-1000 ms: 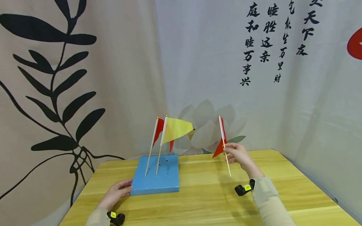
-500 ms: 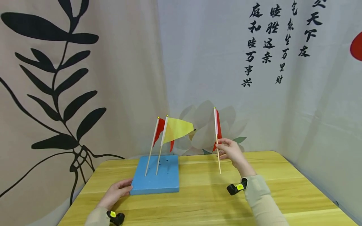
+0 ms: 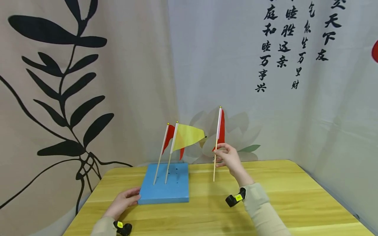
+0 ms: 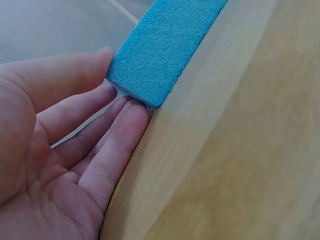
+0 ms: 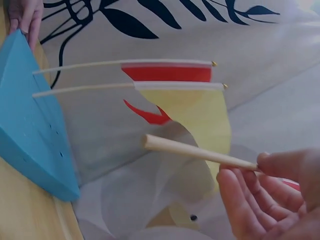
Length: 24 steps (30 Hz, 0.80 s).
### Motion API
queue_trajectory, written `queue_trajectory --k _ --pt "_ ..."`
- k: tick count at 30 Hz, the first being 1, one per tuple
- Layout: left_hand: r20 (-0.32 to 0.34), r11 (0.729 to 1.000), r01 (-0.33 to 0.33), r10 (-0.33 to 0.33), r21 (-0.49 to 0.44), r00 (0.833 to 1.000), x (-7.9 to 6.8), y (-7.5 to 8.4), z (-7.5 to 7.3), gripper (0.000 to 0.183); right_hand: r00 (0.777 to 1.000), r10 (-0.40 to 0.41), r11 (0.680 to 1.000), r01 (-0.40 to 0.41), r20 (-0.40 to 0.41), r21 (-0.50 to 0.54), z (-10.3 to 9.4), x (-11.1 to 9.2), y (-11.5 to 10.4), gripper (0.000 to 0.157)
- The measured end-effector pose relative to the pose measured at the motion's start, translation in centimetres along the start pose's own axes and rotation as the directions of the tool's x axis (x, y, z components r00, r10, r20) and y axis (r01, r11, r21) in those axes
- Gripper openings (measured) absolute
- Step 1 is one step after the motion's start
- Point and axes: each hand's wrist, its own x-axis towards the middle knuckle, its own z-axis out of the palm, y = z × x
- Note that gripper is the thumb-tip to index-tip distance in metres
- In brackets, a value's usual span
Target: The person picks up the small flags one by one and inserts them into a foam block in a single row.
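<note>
My right hand (image 3: pixel 230 159) pinches the wooden stick of a red flag (image 3: pixel 221 126) between thumb and fingers. The flag is raised over the table, right of a blue foam board (image 3: pixel 163 194), its bare stick end pointing down. In the right wrist view that stick (image 5: pixel 175 146) juts left from the fingertips, apart from the board. A yellow pennant (image 3: pixel 187 136) and another red flag (image 3: pixel 168 134), partly behind the yellow one, stand slightly tilted in the board. My left hand (image 3: pixel 122 203) touches the board's left side near its front corner; its extended fingers (image 4: pixel 112 150) meet the edge.
The blue board rests on a wooden table (image 3: pixel 218 213), with several small holes (image 3: pixel 177 173) in its top. Behind the table hangs a pale curtain (image 3: pixel 141 82) printed with black leaves and writing. Black wrist cameras (image 3: pixel 235 198) are strapped to both wrists.
My right hand has moved left toward the board with the red flag, lifting it slightly and turning its stick closer to upright. The left hand stays at the board's edge.
</note>
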Motion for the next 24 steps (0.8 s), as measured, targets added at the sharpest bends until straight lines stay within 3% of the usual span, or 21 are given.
queue_trajectory --k 7,14,24 --pt "-0.013 1.0 0.002 -0.002 0.001 1.0 0.2 0.1 0.1 0.057 0.999 -0.035 0.998 0.035 -0.002 0.046 2.6 0.4 -0.2 0.029" --pt "-0.016 1.0 -0.009 0.009 -0.002 1.0 0.1 0.4 0.0 0.056 0.996 -0.083 0.996 0.082 0.04 0.043 5.3 -1.1 -2.7 0.025" --pt "0.025 1.0 -0.017 0.017 -0.007 1.0 0.0 -0.1 -0.2 0.059 0.994 -0.087 0.995 0.084 0.064 0.054 7.5 -0.8 -1.2 0.025"
